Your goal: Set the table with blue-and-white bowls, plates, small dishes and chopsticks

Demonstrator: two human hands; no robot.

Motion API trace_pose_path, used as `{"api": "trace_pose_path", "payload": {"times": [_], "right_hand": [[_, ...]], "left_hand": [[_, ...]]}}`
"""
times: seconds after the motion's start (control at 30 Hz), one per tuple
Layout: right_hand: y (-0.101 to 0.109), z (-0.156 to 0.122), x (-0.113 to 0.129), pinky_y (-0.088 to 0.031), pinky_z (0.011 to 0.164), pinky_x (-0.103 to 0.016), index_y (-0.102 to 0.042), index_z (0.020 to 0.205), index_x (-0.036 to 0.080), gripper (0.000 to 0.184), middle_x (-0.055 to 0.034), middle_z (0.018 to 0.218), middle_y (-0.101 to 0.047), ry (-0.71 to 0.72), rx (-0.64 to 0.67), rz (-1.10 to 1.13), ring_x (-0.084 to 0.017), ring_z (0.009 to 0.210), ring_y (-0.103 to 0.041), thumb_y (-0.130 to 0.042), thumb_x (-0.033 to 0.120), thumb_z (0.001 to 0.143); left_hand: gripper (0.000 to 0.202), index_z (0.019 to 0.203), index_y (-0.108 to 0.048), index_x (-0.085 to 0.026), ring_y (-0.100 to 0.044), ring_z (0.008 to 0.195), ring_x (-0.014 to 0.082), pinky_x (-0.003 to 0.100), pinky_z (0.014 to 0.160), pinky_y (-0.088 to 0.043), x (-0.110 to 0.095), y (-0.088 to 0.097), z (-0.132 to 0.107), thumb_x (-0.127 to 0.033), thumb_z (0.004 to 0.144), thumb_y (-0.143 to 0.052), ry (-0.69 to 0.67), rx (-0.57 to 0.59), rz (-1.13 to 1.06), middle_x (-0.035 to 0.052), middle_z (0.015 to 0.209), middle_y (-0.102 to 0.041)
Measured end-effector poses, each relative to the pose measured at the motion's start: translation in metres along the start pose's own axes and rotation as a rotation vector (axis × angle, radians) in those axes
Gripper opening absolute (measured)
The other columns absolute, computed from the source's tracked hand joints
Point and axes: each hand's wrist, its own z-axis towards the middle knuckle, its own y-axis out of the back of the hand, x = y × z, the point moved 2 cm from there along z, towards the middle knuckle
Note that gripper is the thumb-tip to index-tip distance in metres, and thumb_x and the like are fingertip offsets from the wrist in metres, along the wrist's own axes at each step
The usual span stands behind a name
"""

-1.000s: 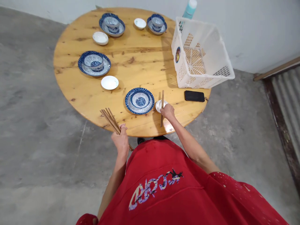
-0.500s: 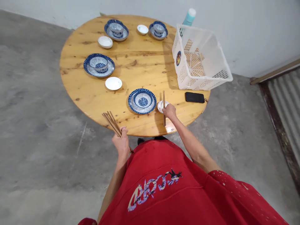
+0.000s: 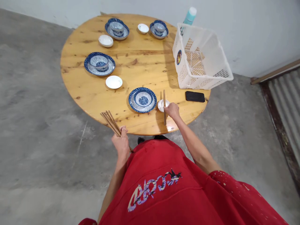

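My left hand is closed around a bundle of several brown chopsticks, in front of the table's near edge. With its fingers pinched together, my right hand grips a pair of chopsticks, which point away from me across a small white dish. Whether the pair rests on the dish or is just above it, I cannot tell. Left of that dish is a blue-patterned plate with a matching bowl on it.
Further plates with bowls, such as the left plate, stand around the round wooden table, with white dishes between them. A white plastic crate, a phone and a blue bottle are on the right side.
My right hand shifts very slightly to the right, still holding the chopsticks over the small dish. My left hand stays nearly still with its bundle, and the view tilts a little.
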Motion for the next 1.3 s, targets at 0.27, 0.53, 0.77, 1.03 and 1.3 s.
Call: {"api": "trace_pose_path", "payload": {"times": [0.27, 0.53, 0.77, 1.03, 1.3], "right_hand": [[0.024, -0.067, 0.004, -0.044, 0.074, -0.027, -0.073, 0.085, 0.014, 0.026, -0.0097, 0.085, -0.074, 0.188, -0.167, 0.433, -0.021, 0.083, -0.067, -0.052, 0.029, 0.089], [-0.001, -0.149, 0.053, -0.035, 0.051, -0.021, -0.068, 0.088, 0.014, 0.038, 0.002, 0.065, -0.059, 0.521, 0.443, 0.941, -0.009, 0.052, -0.05, -0.056, 0.051, 0.089], [-0.004, -0.153, 0.051, -0.032, 0.048, -0.022, -0.059, 0.073, 0.017, 0.038, 0.0046, 0.058, -0.049, 0.529, 0.566, 1.088, -0.009, 0.05, -0.041, -0.066, 0.053, 0.081], [0.006, -0.154, 0.025, -0.027, 0.047, -0.023, -0.059, 0.066, 0.017, 0.043, 0.0046, 0.055, -0.045, 0.532, 0.647, 1.253, -0.008, 0.048, -0.036, -0.069, 0.057, 0.076], [0.008, -0.16, -0.009, -0.025, 0.049, -0.024, -0.049, 0.063, 0.019, 0.042, 0.005, 0.056, -0.038, 0.58, 0.56, 1.214, -0.009, 0.051, -0.032, -0.065, 0.054, 0.081]], "left_hand": [[0.035, 0.097, -0.071, -0.012, -0.032, 0.04, 0.0016, 0.019, 0.038, -0.02, -0.028, -0.022, -0.005, -0.042, 0.08, -0.067, 0.002, 0.222, -0.154, -0.0016, 0.073, -0.059], [0.04, 0.093, -0.072, -0.015, -0.036, 0.047, 0.0015, 0.016, 0.04, -0.027, -0.051, -0.068, -0.019, -0.05, 0.073, -0.077, 0.272, 0.625, -0.46, -0.001, 0.075, -0.057], [0.04, 0.09, -0.072, -0.014, -0.048, 0.06, 0.0055, 0.017, 0.053, -0.04, -0.051, -0.067, -0.034, -0.051, 0.076, -0.075, 0.214, 0.607, -0.491, 0.0009, 0.077, -0.059], [0.045, 0.096, -0.073, -0.014, -0.055, 0.066, 0.0079, 0.021, 0.063, -0.046, -0.051, -0.078, -0.066, -0.054, 0.076, -0.075, 0.216, 0.65, -0.572, 0.0031, 0.083, -0.066], [0.041, 0.099, -0.073, -0.017, -0.062, 0.074, 0.0112, 0.023, 0.068, -0.049, -0.046, -0.089, -0.096, -0.052, 0.078, -0.074, 0.215, 0.566, -0.608, 0.0063, 0.095, -0.072]]}}
